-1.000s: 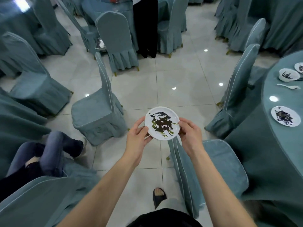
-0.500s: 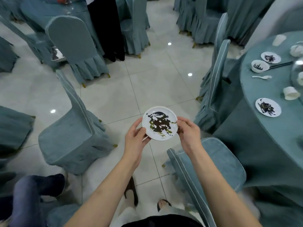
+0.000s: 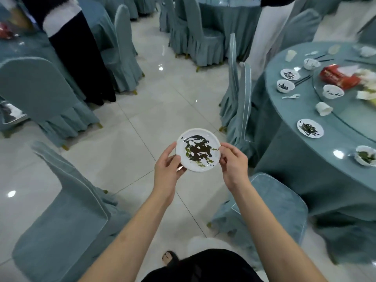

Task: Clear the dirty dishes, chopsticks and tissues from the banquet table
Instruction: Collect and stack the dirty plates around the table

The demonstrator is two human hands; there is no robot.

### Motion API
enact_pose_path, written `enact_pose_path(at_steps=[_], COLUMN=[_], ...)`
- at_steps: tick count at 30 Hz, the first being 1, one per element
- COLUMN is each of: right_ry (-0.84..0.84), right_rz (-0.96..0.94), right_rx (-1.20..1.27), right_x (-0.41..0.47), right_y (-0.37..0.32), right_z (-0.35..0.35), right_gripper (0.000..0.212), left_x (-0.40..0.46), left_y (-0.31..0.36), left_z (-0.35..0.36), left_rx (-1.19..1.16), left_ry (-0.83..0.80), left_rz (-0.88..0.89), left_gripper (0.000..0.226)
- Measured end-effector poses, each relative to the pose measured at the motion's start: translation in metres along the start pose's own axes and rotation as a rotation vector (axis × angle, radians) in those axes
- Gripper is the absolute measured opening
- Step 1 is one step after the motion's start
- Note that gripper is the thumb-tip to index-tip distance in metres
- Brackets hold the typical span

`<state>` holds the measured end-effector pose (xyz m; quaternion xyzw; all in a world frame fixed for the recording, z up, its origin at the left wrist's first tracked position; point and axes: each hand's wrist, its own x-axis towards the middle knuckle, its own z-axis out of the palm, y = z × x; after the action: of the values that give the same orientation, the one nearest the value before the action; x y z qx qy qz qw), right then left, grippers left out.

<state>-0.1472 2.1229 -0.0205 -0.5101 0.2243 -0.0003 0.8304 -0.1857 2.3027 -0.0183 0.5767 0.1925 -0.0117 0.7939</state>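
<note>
Now gripping dirty plate (image 3: 198, 150) by rim, left hand (image 3: 167, 164) and right hand (image 3: 234, 162); worktop (image 3: 295, 151) off right, nearer right hand.

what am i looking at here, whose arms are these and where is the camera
No machine here: a person wears a wide-angle camera on the head, looking down at their own arms. The left hand and right hand grip opposite edges of a small dirty plate smeared with dark sauce, held over the tiled floor. To the right stands the round banquet table, with another dirty plate, several soiled bowls, a white spoon, dark chopsticks and a red tissue box. Covered chairs stand around.
</note>
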Motion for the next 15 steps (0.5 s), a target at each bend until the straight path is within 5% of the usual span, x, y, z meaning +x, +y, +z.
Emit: enact_pose_path(at_steps=[15], right_ry=[0.198], right_rz=[-0.08], right_rx=[0.103], right_x=[0.134], right_y=[-0.023], right_z=[0.058], right_gripper=[0.016], left_x=[0.164], left_y=[0.042], left_z=[0.045], left_rx=[0.031], left_ry=[-0.181], left_rz=[-0.064], left_gripper=[0.034])
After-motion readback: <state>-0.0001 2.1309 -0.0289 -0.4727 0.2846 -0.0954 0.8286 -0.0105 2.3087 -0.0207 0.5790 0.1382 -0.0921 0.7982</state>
